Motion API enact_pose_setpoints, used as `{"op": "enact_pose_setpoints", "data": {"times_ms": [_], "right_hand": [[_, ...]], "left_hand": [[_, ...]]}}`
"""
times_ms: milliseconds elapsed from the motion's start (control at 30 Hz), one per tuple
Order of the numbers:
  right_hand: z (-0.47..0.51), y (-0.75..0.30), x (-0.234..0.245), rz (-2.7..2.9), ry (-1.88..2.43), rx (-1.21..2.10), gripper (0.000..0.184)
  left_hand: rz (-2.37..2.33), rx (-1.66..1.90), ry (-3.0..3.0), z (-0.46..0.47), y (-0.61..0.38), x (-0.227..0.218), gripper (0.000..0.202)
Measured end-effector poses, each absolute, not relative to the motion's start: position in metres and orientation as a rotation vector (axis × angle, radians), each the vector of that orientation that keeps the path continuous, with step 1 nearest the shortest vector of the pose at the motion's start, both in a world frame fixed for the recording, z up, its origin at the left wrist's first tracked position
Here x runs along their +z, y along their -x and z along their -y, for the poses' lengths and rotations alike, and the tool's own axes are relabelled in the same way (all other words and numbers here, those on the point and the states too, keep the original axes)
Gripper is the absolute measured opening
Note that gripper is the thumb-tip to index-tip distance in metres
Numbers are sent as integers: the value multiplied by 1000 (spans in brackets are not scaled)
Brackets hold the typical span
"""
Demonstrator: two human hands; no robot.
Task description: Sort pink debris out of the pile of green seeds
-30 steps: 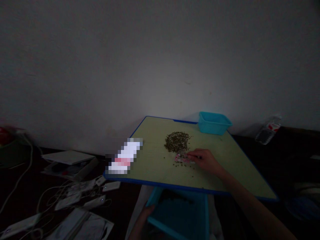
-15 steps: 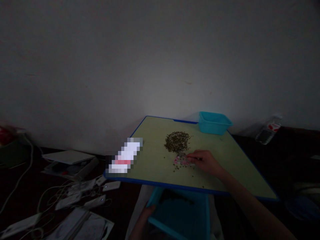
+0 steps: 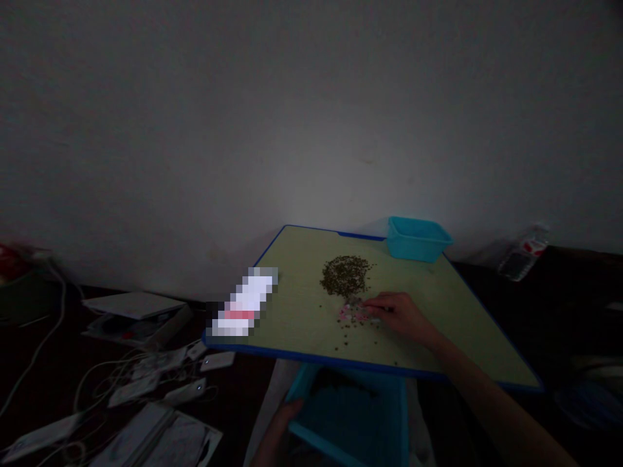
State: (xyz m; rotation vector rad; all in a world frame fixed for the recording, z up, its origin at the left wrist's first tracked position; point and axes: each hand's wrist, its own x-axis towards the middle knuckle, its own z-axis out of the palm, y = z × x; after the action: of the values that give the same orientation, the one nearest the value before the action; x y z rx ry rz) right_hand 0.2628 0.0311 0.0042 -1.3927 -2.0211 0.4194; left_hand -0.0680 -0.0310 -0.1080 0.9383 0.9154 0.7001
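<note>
A heap of small dark green grains (image 3: 344,275) lies on a pale green table (image 3: 302,311) with a blue rim. My right hand (image 3: 399,313) rests on the table just below the heap, fingers curled on a small pinkish card (image 3: 357,314), with loose grains scattered around it. Below the table's near edge, my left hand (image 3: 280,425) grips the left rim of a blue tub (image 3: 350,408) that has dark grains in it.
A second blue tub (image 3: 417,238) stands at the table's far right corner. A blurred white packet (image 3: 243,303) lies on the table's left edge. Cables, papers and flat devices (image 3: 141,383) litter the dark floor at left. A plastic bottle (image 3: 523,253) lies at right.
A few more loose grains lie scattered below the card near the table's front. Both hands have barely moved.
</note>
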Motion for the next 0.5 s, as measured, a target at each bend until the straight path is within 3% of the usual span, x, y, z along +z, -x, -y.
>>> {"op": "enact_pose_setpoints", "data": {"times_ms": [233,500], "right_hand": [[-28,-261,7,2042,1390,413,26],[-27,-261,8,2030,1402,420,27]], "left_hand": [[-886,723,-933,30,67,-104,41],[-890,707,-890,12,58,-118,30]]}}
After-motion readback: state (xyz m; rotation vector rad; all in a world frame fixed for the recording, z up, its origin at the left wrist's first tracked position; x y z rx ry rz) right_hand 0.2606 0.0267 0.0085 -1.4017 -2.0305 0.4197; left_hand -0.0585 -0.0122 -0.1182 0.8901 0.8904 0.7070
